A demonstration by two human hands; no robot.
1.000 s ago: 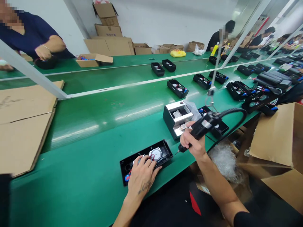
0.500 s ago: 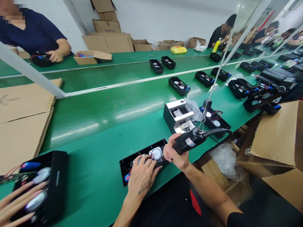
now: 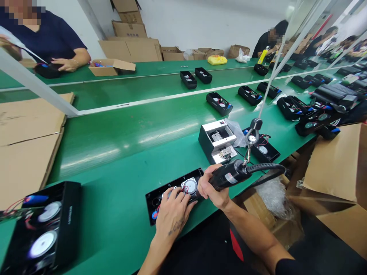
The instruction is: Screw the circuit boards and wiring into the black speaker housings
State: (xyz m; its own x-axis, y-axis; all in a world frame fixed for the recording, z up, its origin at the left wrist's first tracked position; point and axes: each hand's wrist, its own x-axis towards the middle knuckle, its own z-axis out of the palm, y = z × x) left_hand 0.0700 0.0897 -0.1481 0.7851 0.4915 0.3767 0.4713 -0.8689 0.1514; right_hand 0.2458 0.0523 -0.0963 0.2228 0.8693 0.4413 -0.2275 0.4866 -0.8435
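A black speaker housing (image 3: pixel 165 188) lies at an angle on the green bench, with round silver speaker drivers, red wires and a blue part inside. My left hand (image 3: pixel 174 208) is over its near edge, fingers bent onto the wires and drivers, holding it down. The uncovered round driver (image 3: pixel 189 186) sits just beyond my fingertips. My right hand (image 3: pixel 213 187) is wrapped round a black electric screwdriver (image 3: pixel 229 176), which hangs from a hook on a cord and slants down toward the housing's right end. The tool's tip is hidden behind my hands.
A silver-and-black machine (image 3: pixel 218 139) stands beyond my right hand, beside another open housing (image 3: pixel 262 149). At left sit a large open housing (image 3: pixel 70 225) and flat cardboard (image 3: pixel 25 149). Cartons (image 3: pixel 334 164) are at right. A co-worker (image 3: pixel 43 38) handles a black housing across the bench.
Another person's hand has left the housing at lower left. The co-worker opposite has raised one hand. My hands stay almost in place; the screwdriver's back end has shifted slightly right.
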